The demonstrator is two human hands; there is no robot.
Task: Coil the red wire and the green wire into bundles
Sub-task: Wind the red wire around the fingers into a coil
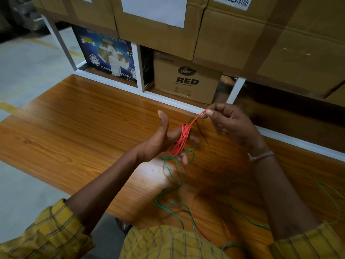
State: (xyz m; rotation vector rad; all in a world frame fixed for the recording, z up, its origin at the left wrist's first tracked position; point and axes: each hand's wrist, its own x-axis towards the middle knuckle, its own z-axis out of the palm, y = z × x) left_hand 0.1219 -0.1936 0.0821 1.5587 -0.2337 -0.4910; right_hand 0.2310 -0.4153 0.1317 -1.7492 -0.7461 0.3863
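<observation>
Green wire (169, 176) perhaps runs off-frame.

Red wire (182, 140) loops around the left hand (160, 141); the right hand (226, 124) pinches its end above the table (74, 116).

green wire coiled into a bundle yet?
No, the green wire lies in loose strands across the wooden table; only the red wire is wound round the left hand.
</observation>
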